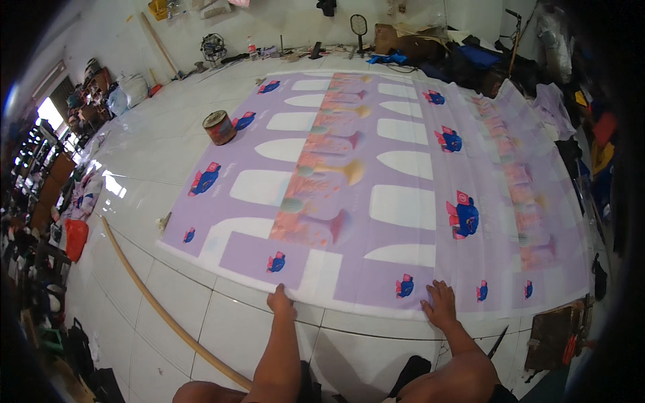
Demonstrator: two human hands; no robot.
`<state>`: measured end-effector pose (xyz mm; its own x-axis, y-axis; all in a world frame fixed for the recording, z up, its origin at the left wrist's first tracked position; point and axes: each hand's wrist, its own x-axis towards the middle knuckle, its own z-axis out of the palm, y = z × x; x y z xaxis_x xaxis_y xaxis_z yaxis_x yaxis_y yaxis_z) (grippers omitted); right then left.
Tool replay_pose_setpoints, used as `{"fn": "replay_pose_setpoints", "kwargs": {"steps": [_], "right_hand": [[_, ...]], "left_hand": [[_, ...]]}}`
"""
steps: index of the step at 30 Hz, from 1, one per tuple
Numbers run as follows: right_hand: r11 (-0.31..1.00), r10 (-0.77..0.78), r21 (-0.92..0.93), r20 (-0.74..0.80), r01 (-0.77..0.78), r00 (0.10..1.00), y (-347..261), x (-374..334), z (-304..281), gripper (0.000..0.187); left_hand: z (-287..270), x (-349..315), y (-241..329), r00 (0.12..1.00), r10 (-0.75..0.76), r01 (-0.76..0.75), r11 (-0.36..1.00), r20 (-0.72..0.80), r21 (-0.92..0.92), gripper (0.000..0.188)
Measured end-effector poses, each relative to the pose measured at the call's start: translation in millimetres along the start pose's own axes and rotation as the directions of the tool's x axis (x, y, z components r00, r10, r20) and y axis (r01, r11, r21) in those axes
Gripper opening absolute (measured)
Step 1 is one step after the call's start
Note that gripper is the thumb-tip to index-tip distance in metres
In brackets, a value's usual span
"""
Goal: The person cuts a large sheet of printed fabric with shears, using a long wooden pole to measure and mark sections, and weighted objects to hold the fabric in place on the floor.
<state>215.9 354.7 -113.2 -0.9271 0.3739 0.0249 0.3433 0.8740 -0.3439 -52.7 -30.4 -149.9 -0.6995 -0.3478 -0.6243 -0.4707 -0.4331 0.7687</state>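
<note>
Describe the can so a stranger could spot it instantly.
Find the big lilac printed sheet spread over the white-tiled floor. Toward the far half of its left edge, beside a blue-and-pink printed figure, sits the can. It is a solid, rusty-brown cylinder, while the figures around it are flat prints.

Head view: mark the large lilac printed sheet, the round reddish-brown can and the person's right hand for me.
Large lilac printed sheet [403, 207]: head view, on a white panel near its middle.
Round reddish-brown can [220, 131]: head view, on its curved side.
Right hand [440, 307]: head view, on its back.
</note>
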Motion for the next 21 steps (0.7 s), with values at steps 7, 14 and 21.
{"fn": "replay_pose_setpoints", "kwargs": {"steps": [7, 14, 21], "right_hand": [[1.000, -0.004, 0.027, -0.009, 0.005, 1.000, 3, 0, 1, 0.054], [1.000, -0.027, 0.001, -0.009, 0.027, 1.000, 4, -1, 6, 0.054], [0.999, -0.035, 0.002, -0.032, 0.035, 0.999, 6, -3, 10, 0.054]], "left_hand": [[1, -2, 3, 0.998, 0.061, -0.062, 0.996, 0.008, 0.065, 0.021], [-11, -1, -7, 0.989, 0.147, -0.148, 0.982, 0.018, 0.117, 0.017], [-14, 2, -4, 0.977, 0.203, -0.214, 0.952, 0.072, 0.221, 0.019]]}}
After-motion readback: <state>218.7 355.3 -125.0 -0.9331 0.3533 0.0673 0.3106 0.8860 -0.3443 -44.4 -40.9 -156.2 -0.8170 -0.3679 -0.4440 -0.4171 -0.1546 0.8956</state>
